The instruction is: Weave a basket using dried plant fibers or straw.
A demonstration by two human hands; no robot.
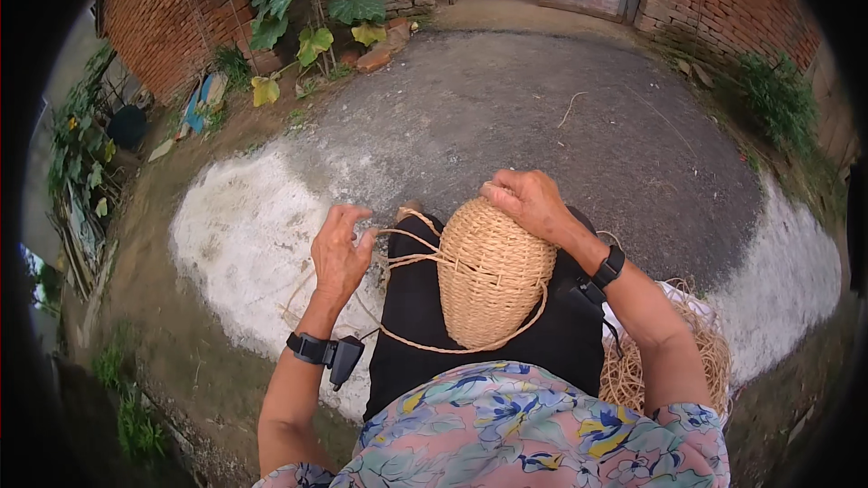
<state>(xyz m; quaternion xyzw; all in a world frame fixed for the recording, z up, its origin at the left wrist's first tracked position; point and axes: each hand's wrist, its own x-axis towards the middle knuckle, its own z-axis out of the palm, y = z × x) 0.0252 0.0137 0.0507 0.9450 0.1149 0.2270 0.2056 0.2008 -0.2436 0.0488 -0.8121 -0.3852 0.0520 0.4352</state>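
Sitting over a grey paved yard point(561, 117) with a whitewashed patch point(244, 235) at left of centre, the person has a woven straw basket point(493, 276) on the black-clothed lap point(411, 307), dead centre of the frame. Basket's long axis runs up-down in the picture, rounded narrow end toward the top, wider end toward the body. Right hand point(529, 201) sits on the basket's upper right end, fingers curled down over the weave, gripping it. Left hand point(342, 248) is left of the basket and apart from it, fingers pinched closed on a twisted straw cord point(411, 259) that runs rightward from that hand into the basket's left side and loops under its lower end. So the right hand is on the basket, left only linked by the cord. Loose straw bundle point(701, 357) lies lower right, beside the right forearm. Black wrist devices on both arms.
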